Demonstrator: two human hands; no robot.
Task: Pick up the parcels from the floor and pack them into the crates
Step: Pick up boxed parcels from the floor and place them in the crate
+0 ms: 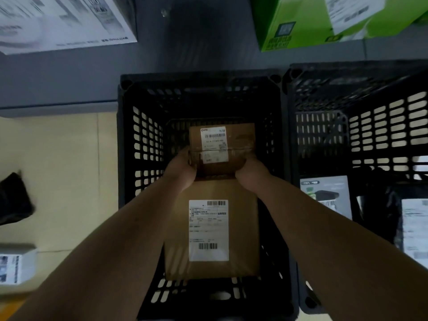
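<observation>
A small brown cardboard parcel with a white label is deep inside the black slotted crate in the middle of the view. My left hand grips its left near corner and my right hand grips its right near corner. Nearer to me in the same crate lies a larger flat brown parcel with a white shipping label. Whether the small parcel rests on the crate floor or hangs above it is not clear.
A second black crate stands on the right and holds dark and grey parcels. On the tan floor at the left lie a black bag and a white box. A white carton and a green carton sit at the top.
</observation>
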